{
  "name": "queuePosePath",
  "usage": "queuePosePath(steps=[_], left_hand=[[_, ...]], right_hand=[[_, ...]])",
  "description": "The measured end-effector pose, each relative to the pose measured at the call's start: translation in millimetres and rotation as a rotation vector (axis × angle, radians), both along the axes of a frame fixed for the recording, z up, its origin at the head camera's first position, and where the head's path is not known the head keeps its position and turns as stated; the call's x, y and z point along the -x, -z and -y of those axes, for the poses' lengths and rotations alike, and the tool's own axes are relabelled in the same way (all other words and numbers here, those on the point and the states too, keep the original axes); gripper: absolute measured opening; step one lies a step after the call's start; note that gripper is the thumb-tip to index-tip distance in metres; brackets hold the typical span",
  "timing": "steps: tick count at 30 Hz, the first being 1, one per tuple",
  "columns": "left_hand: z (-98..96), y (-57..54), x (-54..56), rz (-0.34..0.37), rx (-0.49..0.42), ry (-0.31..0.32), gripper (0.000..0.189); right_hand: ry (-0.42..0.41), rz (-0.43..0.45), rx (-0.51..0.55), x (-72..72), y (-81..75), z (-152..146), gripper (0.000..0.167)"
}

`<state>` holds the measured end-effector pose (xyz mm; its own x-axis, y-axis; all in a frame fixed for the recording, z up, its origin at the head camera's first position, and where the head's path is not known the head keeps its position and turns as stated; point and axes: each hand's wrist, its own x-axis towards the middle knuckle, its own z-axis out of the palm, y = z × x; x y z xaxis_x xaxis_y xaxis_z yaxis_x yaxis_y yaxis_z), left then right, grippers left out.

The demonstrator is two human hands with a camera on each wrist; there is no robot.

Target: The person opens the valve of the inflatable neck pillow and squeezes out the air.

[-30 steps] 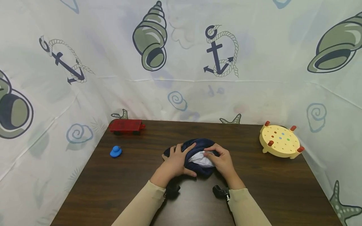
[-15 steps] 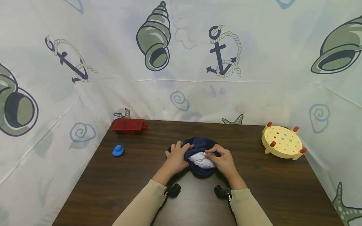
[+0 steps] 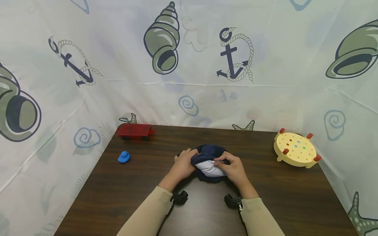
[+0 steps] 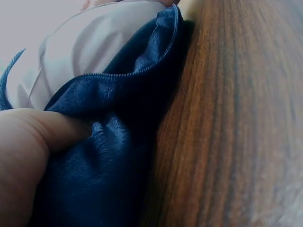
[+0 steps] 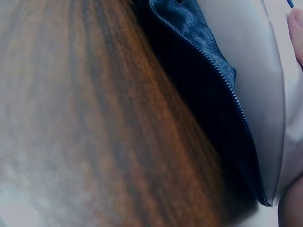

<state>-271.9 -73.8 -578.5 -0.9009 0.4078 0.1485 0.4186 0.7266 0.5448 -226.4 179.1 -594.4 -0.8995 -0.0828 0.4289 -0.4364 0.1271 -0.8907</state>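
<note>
A dark navy plush zippered cushion (image 3: 210, 149) lies on the table in front of me, its zipper (image 4: 111, 74) undone. White inner filling (image 3: 210, 168) bulges through the gap. My left hand (image 3: 183, 164) grips the cushion's left end, and in the left wrist view its thumb (image 4: 61, 127) digs into the navy cover below the zipper. At the right end of the opening, my right hand (image 3: 234, 168) pinches the cushion's edge beside the white filling; exactly what lies between its fingertips is hidden. The right wrist view shows the zipper teeth (image 5: 229, 85) running along the opening.
On the brown wooden table (image 3: 118, 196), a red toy wagon (image 3: 135, 131) stands at the back left. A blue rubber duck (image 3: 123, 157) sits before it. At the back right is a yellow round pegged toy (image 3: 295, 149). A patterned cloth (image 3: 203, 98) hangs behind.
My left hand has drawn its spread fingers in and now grips the cushion's left end, slightly farther to the right. The right hand holds its pinch. The view has shifted slightly.
</note>
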Motion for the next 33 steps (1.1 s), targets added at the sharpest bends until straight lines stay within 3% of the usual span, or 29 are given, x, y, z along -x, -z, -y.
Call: queuePosePath(steps=[5,12,21,27,33], left_hand=[[0.5,0.4,1.3,0.008,-0.018,-0.001,0.024],[1.2,-0.5,-1.2,0.008,-0.057,0.014,0.013],[0.4,0.1,-2.5,-0.023,-0.103,0.023,0.02],[0.7,2.0,-1.8,-0.045,-0.111,0.031,0.022],[2.8,34.4,18.4,-0.11,-0.17,0.062,0.034]], right_hand=[[-0.013,-0.047,-0.002,-0.5,-1.8,1,0.015],[-0.018,-0.047,-0.008,-2.6,-1.9,2,0.014],[-0.024,-0.069,-0.005,-2.6,-3.5,4,0.016],[-0.009,-0.018,-0.023,-2.4,-5.9,3,0.013],[0.025,0.076,-0.06,-1.4,-9.9,2,0.011]])
